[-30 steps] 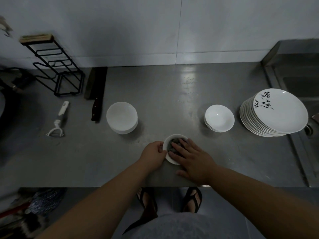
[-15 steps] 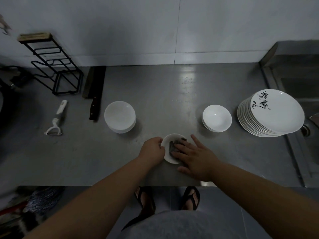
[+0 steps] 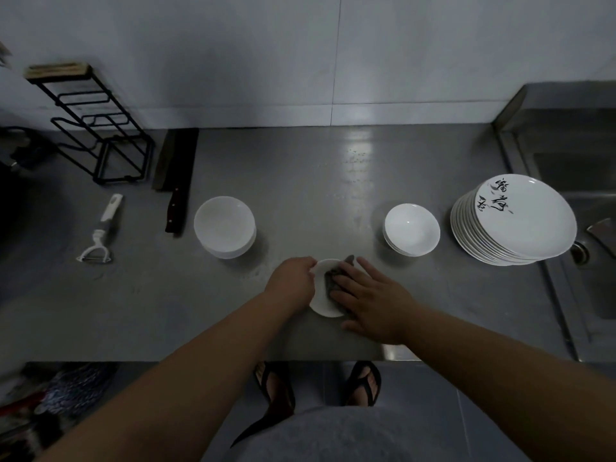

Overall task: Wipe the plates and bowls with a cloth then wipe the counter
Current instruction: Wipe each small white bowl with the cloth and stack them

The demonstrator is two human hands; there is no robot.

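Pressing the grey cloth (image 3: pixel 336 278) flat-fingered with your right hand (image 3: pixel 373 301), you are risking skidding the small white dish (image 3: pixel 321 295) off the tabletop (image 3: pixel 300 181) edge. Your left hand (image 3: pixel 293 278) fingers are curling around its rim.

We record: pale tiled wall (image 3: pixel 233 61), steel sink basin (image 3: pixel 586 181) at right, grey tiled floor (image 3: pixel 320 388) below, black wire rack (image 3: pixel 100 135) at left; lighting dim.

- right hand (image 3: pixel 373 301) slid the cloth (image 3: pixel 335 278) over to the right side of the small bowl (image 3: pixel 321 295)
- more bare white bowl showing on the left now
- left hand (image 3: pixel 293 281) crept up the rim a bit
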